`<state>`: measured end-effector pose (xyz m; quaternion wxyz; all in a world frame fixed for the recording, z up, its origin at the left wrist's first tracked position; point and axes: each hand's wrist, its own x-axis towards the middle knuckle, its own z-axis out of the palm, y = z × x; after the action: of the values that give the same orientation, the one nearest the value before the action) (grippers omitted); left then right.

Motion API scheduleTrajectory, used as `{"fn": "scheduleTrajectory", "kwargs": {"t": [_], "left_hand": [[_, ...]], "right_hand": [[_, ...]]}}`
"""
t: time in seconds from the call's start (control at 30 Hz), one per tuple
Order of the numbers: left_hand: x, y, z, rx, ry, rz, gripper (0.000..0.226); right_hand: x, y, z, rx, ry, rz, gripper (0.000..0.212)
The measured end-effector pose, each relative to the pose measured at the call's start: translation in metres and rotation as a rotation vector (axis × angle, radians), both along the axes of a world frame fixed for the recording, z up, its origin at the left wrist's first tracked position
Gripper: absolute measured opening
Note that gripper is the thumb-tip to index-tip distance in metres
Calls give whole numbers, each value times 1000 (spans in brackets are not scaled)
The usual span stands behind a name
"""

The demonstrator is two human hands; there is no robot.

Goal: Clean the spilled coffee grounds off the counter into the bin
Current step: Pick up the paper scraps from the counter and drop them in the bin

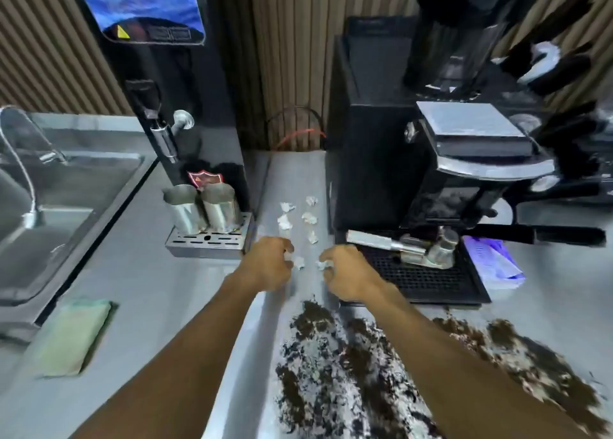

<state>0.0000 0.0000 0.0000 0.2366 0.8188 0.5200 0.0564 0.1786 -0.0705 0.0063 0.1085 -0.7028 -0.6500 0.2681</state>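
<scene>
The dark brown spilled coffee grounds [331, 372] lie in a wide, patchy spread along the near edge of the grey steel desk [166, 306], running toward its near right corner, under and beside the right forearm. No bin is in view.

Both arms reach past the spill toward the small crumpled white paper scraps [310, 218] scattered in the strip between the two black machines. The left grip [268, 263] is curled, and seems to pinch one scrap at its fingertips. The right grip [348, 273] is likewise curled, pinching another scrap. The rest of the scraps lie loose just beyond the knuckles.

The grounds look loose, fine and very light. They probably can't be picked up by pinching, and pressing on them would likely smear them. They are better herded into one heap from the outer margins inward, then drawn to the desk's near edge. The folded pale green cloth [69, 336] by the sink [66, 206], near the left edge, looks soft enough for that. The scraps are soft and nearly weightless, and can be taken anywhere.
</scene>
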Motion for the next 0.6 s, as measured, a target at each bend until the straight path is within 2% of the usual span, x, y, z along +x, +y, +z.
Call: {"fn": "scheduleTrajectory", "kwargs": {"t": [0.17,0.3,0.37,0.43,0.6], "left_hand": [[10,11,-34,15,4,-63,46],[17,14,-49,64,0,-110,17],[18,14,-56,59,-2,-92,14],[18,11,-58,80,-33,-81,14],[17,-10,-45,136,-196,-5,23]], "right_hand": [[-21,26,-17,-1,-171,32,39],[-27,38,-31,-22,-262,34,38],[-28,39,-34,-9,-278,10,37],[-26,37,-36,-13,-249,-6,37],[-12,12,-34,41,-24,-127,38]]}}
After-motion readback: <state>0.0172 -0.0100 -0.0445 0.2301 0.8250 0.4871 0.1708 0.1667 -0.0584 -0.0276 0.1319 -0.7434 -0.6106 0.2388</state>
